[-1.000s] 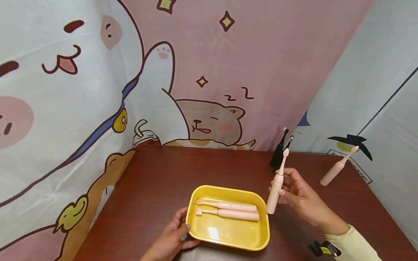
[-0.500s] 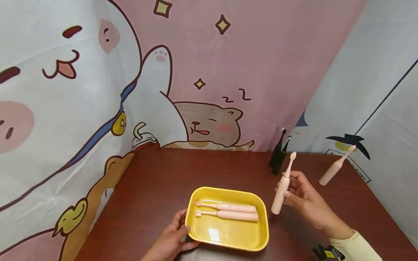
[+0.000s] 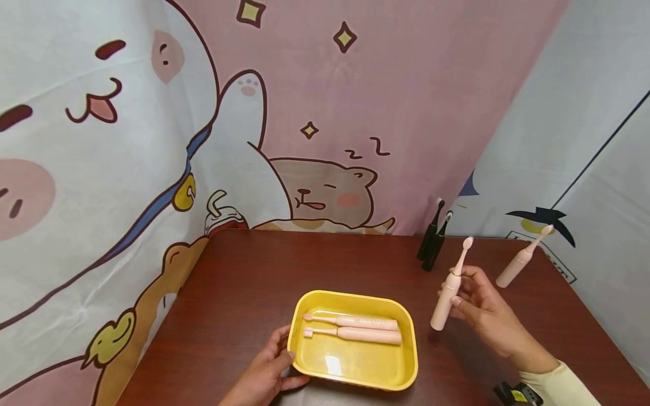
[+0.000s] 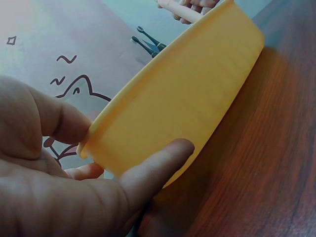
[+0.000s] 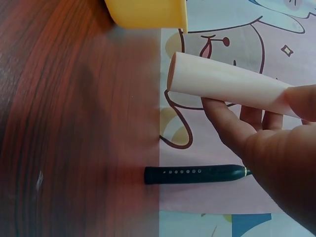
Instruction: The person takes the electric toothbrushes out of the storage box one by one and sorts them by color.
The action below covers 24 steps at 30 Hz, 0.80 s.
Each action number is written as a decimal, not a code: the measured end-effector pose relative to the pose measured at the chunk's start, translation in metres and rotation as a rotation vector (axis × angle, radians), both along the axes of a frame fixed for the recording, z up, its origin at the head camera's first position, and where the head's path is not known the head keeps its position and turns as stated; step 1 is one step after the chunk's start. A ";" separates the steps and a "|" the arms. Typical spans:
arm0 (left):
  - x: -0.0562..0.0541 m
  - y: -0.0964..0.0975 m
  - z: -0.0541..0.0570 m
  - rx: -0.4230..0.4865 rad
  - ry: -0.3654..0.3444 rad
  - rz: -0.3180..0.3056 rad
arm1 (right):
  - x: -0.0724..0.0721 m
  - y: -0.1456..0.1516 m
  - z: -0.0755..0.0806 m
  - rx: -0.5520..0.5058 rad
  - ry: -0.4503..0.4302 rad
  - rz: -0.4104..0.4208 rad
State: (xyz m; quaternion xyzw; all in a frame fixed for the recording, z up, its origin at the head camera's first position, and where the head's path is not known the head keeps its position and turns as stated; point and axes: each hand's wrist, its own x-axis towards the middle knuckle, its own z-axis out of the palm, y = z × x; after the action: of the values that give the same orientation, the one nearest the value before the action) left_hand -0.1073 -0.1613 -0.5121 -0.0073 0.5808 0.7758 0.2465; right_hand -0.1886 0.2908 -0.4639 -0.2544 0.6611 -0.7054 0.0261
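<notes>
In the head view, my left hand (image 3: 264,366) grips the left side of a yellow tray (image 3: 368,362). Seen from the left wrist, one finger bends at the rim while another digit lies along the outer wall. Two pink electric toothbrushes, an upper one (image 3: 368,323) and a lower one (image 3: 369,336), lie side by side in the tray, heads to the left. Right of the tray, my right hand (image 3: 484,316) holds a third pink electric toothbrush (image 3: 448,298) by its handle, head up and tilted right. The right wrist view shows its handle (image 5: 222,81) between thumb and fingers.
Two black electric toothbrushes, a rear one (image 3: 427,242) and a front one (image 3: 434,251), stand near the back edge of the dark wooden table (image 3: 244,276). Another pink toothbrush (image 3: 517,267) stands at the far right. A cartoon-print cloth (image 3: 431,84) hangs behind.
My right hand has moved to the right with the pink toothbrush, away from the tray, and both black toothbrushes now show fully. The left hand and the tray have stayed put.
</notes>
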 end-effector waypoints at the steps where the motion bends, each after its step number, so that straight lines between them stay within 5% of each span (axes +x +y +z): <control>1: 0.000 0.000 0.000 -0.001 -0.003 0.001 | 0.000 0.001 0.000 -0.002 0.001 -0.005; 12: 0.000 0.000 0.000 0.001 -0.007 0.003 | -0.002 0.017 -0.003 -0.010 0.027 -0.083; 24: 0.000 0.000 -0.001 0.014 0.015 -0.008 | -0.004 0.028 -0.001 0.098 0.055 -0.182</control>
State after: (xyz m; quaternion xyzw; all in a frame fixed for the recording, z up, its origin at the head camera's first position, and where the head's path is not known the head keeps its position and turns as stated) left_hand -0.1074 -0.1610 -0.5132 0.0027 0.5772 0.7788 0.2454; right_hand -0.1922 0.3189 -0.4652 -0.2109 0.7157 -0.6643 -0.0439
